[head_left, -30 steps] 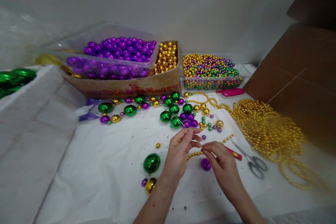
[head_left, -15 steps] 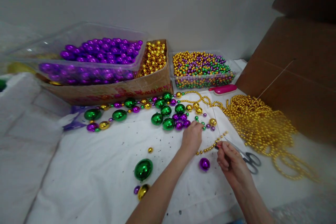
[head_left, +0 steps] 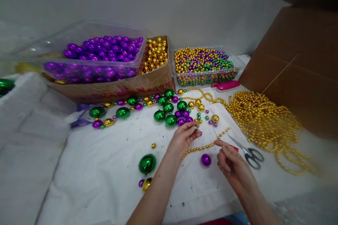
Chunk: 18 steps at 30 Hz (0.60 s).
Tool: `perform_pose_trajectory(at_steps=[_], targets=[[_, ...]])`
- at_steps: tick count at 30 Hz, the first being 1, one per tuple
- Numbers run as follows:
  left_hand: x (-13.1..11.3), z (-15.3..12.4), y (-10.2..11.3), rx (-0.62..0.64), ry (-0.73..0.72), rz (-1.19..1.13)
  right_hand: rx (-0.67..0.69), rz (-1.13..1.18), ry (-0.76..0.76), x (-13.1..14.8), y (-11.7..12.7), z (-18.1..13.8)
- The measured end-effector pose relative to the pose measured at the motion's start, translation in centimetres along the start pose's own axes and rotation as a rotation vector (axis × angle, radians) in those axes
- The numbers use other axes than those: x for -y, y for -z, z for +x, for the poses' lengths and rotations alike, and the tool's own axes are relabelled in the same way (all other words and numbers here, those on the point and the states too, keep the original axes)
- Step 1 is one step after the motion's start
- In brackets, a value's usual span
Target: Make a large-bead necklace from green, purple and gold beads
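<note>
My left hand (head_left: 186, 137) pinches a small green bead (head_left: 195, 128) between thumb and fingertips, and a tiny purple bead (head_left: 200, 133) shows at its lower fingers. My right hand (head_left: 232, 161) is closed with the fingertips together at a thin thread (head_left: 216, 133). Behind its fingers a red object (head_left: 234, 148) shows in part; its kind is hidden. Between the hands lies a short strand of gold beads (head_left: 202, 148). A purple ball (head_left: 206, 160) rests just below it. Scissors (head_left: 249, 153) lie right of my right hand, blades toward it.
Large green balls (head_left: 171, 120) and a mixed bead garland (head_left: 138, 106) lie beyond my hands. A pile of gold bead strings (head_left: 261, 116) is at right. Behind stand a clear tub of purple balls (head_left: 105, 65), a tub of mixed beads (head_left: 207, 79) and a cardboard box (head_left: 287, 77).
My left hand has drawn back from the loose beads toward me, now with a small green bead in its fingertips. The red object shows more behind my right hand.
</note>
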<state>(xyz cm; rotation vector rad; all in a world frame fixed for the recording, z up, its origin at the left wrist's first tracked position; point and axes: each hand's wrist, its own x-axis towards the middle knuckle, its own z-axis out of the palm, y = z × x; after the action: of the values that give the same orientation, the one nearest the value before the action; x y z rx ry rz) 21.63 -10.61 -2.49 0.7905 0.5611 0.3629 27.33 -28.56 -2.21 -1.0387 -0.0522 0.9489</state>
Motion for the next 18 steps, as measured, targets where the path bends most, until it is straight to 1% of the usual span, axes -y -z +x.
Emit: perform_pose_trajectory(at_steps=[2, 4, 6, 9, 13, 18], targets=[[-0.4, -1.1, 0.6, -0.019, 0.028, -0.160, -0.021, -0.167, -0.031, -0.1, -0.6, -0.6], [-0.5, -1.8, 1.1, -0.052, 0.024, -0.272, -0.049, -0.363, -0.053, -0.2, -1.0, -1.5], [-0.6, -2.0, 1.5, -0.103, 0.003, -0.345, -0.056, -0.525, -0.054, -0.3, -1.1, -2.6], [-0.6, -2.1, 2.1, -0.163, -0.015, -0.396, -0.078, -0.697, -0.020, -0.2, -1.3, -4.1], [-0.7, -2.2, 2.5, -0.184, -0.017, -0.415, -0.138, -0.801, 0.027, -0.1, -1.6, -5.5], [-0.5, -2.4, 2.8, -0.185, -0.026, -0.421, -0.169, -0.823, 0.020, -0.3, -1.6, -6.0]])
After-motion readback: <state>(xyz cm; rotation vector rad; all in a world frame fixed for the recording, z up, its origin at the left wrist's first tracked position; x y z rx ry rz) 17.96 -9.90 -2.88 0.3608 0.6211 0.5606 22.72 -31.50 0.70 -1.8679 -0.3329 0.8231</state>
